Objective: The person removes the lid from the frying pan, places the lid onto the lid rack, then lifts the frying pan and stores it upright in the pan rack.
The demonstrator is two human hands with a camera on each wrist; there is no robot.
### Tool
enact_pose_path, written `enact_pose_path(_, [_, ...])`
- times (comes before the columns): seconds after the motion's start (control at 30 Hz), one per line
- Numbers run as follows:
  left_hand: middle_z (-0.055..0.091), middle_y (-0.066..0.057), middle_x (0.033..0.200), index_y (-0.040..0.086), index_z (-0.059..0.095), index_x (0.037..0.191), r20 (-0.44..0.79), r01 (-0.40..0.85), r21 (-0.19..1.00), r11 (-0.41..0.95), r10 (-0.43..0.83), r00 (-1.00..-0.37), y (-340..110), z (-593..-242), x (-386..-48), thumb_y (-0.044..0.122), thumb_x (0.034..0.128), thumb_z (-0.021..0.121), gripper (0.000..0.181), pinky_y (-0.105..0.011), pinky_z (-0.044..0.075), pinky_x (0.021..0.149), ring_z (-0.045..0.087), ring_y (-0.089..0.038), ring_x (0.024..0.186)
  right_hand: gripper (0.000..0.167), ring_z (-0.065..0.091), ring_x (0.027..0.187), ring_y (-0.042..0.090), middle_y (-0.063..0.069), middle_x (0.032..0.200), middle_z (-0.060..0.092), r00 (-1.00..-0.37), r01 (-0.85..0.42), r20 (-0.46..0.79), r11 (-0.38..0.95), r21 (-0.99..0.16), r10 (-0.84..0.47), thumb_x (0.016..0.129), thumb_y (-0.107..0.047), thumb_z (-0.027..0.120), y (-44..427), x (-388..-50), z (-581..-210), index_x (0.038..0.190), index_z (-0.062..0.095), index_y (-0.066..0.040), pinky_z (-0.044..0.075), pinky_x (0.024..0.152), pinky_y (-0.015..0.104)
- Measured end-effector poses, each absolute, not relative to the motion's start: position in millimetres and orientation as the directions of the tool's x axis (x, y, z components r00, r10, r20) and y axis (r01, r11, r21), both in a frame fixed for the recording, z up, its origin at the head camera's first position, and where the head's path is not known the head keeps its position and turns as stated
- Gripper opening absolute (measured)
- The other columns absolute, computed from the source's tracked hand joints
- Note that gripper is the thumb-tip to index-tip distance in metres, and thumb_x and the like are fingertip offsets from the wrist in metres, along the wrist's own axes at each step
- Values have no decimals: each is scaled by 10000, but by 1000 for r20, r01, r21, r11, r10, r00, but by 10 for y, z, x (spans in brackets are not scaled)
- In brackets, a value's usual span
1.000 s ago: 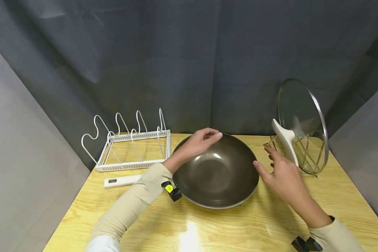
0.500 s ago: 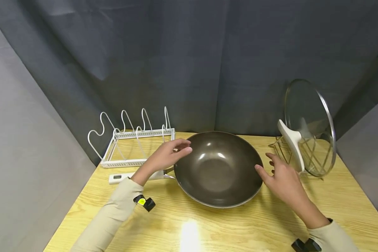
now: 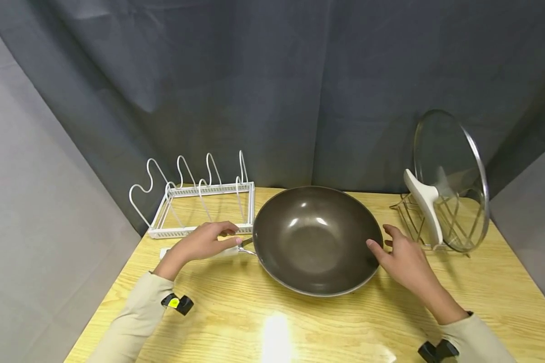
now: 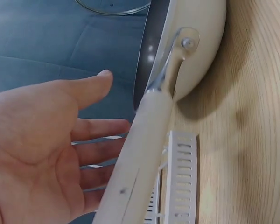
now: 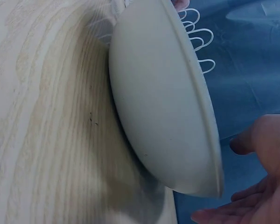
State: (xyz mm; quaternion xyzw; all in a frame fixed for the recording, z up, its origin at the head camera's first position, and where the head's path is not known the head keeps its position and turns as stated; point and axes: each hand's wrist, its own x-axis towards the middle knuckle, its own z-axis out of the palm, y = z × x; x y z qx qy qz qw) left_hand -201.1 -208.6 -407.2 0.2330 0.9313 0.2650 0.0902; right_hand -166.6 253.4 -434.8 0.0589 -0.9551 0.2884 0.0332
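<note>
A dark wok [image 3: 315, 239] with a pale outside [image 5: 154, 93] sits on the wooden table. Its cream handle [image 4: 142, 154] points left, partly covered by my left hand [image 3: 202, 244] in the head view. In the left wrist view the left hand [image 4: 42, 140] has its fingers extended beside and behind the handle, thumb apart; whether they touch cannot be told. My right hand [image 3: 409, 262] is at the wok's right rim, thumb over the edge and fingers spread. The right wrist view shows this hand [image 5: 261, 177] just off the rim, holding nothing.
Behind the handle stands a white wire rack [image 3: 172, 232] with several upright loops. At the right, a glass lid [image 3: 454, 186] with a white handle [image 3: 424, 199] stands on edge in a small metal rack [image 3: 411, 222]. A dark curtain [image 3: 277, 91] hangs behind the table [image 3: 236, 322].
My left hand has moved left and down from over the wok to its handle. The right hand has stayed near the right rim. The head view has shifted slightly.
</note>
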Motion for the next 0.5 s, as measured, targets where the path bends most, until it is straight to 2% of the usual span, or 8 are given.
enact_pose_path(0.13, [725,-104,1206,25,657,1313,-86,397,546,738,520,-850,-2137,-4098,-2023,386,1036,600,458,-462,532,964,691,-248,1107,800,640,1138,501,390,1420,485,-993,-116,65,819,-562,-96,1040,-493,531,2564,-1673,-4405,1490,353,144,526,876,614])
enact_pose_path(0.27, [735,-56,1190,67,699,1281,-112,414,548,727,555,-824,-2190,-4116,-2049,346,1044,595,381,-399,556,878,701,-165,1012,806,626,1168,494,380,1475,433,-996,-91,32,809,-581,-88,1048,-511,501,2583,-1682,-4439,1511,330,126,529,890,607])
enact_pose_path(0.5, [743,43,1070,159,778,1123,-118,429,562,707,582,-804,-2297,-4131,-2077,270,1024,638,204,-324,517,784,625,-71,860,765,629,1169,487,359,1439,492,-997,-72,16,781,-621,-80,1059,-502,479,2567,-1722,-4490,1513,349,100,519,914,605])
